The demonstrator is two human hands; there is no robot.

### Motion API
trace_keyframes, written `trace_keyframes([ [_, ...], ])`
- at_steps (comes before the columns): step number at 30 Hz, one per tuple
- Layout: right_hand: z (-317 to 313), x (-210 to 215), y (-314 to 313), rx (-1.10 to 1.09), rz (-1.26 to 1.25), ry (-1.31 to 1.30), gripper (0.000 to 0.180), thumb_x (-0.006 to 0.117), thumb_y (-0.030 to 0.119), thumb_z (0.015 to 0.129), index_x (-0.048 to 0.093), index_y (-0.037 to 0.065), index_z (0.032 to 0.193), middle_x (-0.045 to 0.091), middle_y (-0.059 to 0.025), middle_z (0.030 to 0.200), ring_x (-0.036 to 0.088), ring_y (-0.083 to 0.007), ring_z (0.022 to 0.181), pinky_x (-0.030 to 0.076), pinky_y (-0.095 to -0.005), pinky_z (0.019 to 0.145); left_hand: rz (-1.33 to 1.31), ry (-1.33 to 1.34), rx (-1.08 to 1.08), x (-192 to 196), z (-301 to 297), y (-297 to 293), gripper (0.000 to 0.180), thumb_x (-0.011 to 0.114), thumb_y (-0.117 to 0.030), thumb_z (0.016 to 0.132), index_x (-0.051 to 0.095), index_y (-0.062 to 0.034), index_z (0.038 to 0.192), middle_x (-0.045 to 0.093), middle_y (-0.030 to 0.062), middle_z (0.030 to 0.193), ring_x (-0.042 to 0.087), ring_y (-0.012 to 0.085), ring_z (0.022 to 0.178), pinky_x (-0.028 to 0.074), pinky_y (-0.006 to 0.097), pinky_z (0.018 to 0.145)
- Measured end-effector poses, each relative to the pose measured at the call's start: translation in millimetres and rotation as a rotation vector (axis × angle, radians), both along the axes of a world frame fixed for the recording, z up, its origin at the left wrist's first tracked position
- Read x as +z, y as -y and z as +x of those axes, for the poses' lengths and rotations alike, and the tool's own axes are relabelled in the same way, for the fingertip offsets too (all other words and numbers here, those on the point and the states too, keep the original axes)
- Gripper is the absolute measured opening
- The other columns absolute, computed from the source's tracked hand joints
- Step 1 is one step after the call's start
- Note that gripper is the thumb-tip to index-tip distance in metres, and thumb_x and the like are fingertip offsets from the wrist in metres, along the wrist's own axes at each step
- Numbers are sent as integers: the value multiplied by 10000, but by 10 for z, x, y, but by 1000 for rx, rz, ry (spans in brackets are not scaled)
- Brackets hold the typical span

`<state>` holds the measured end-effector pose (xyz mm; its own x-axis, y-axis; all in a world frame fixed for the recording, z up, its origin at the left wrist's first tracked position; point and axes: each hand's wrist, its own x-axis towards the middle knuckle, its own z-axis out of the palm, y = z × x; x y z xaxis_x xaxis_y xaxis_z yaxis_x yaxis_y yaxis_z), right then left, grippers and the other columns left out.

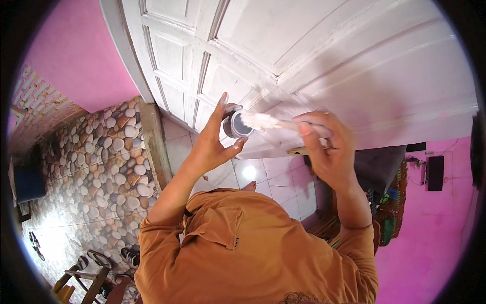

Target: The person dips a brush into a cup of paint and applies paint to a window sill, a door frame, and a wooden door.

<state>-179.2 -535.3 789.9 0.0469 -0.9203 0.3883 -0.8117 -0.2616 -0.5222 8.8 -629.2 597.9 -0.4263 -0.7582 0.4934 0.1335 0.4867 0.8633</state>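
Note:
My left hand [211,139] is wrapped around a small clear plastic cup [238,125], its open mouth facing up toward me. What is inside looks greyish, and I cannot tell how full it is. In my right hand [328,144] is a paintbrush [264,121], its handle pinched between thumb and fingers. The brush's white, paint-coated bristles point left and reach the cup's rim. White smears mark the fingers of both hands. Just beyond them stands a white panelled door [314,38], with streaky, uneven paint on its surface.
White floor tiles [278,175] lie beneath my hands. To the left, a raised sill [156,147] borders a pebble-patterned floor [101,167]. Sandals [98,258] and a wooden chair [93,286] are at lower left. Dark cloth [377,164] hangs over furniture at right, before a pink wall [430,233].

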Motion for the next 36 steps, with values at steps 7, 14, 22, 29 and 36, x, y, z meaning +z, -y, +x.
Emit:
trace_keyframes([
  [7, 99, -398, 130, 54, 180, 84, 123, 689, 93, 951, 668, 24, 1051, 680, -124, 929, 648, -253, 711, 509, -356, 627, 2, 1, -46, 72, 5, -9, 1127, 830, 4, 762, 127, -57, 1641, 579, 194, 1360, 595, 322, 1244, 478, 403, 1062],
  [14, 101, -480, 192, 161, 218, -43, 137, 673, 150, 958, 637, 38, 1030, 659, -125, 892, 660, -322, 751, 510, -412, 650, -111, 118, -19, 134, -10, -8, 1144, 848, 8, 735, 143, -67, 1633, 574, 211, 1341, 604, 372, 1206, 528, 430, 1002],
  [22, -9, -545, 275, 99, 108, 25, 129, 673, 144, 976, 661, 26, 1027, 647, -108, 833, 604, -205, 626, 470, -323, 597, -146, 110, -15, 181, -122, 63, 1139, 840, 14, 739, 139, -77, 1633, 577, 214, 1333, 609, 365, 1200, 538, 425, 997],
  [29, -144, -602, 234, -284, 195, 561, 161, 635, 149, 1006, 710, 12, 1047, 635, 0, 728, 497, -43, 627, 381, -224, 559, -70, 93, 39, 241, -203, 122, 1145, 844, -38, 757, 109, -65, 1634, 588, 208, 1332, 605, 355, 1210, 506, 433, 1035],
  [36, -142, -433, 224, -429, 66, 780, 187, 640, 190, 1016, 696, 17, 1056, 648, -18, 737, 502, -40, 596, 407, -206, 553, -8, 24, 129, 338, -336, 210, 1142, 842, -42, 766, 94, -18, 1629, 573, 193, 1348, 596, 301, 1239, 448, 405, 1096],
])
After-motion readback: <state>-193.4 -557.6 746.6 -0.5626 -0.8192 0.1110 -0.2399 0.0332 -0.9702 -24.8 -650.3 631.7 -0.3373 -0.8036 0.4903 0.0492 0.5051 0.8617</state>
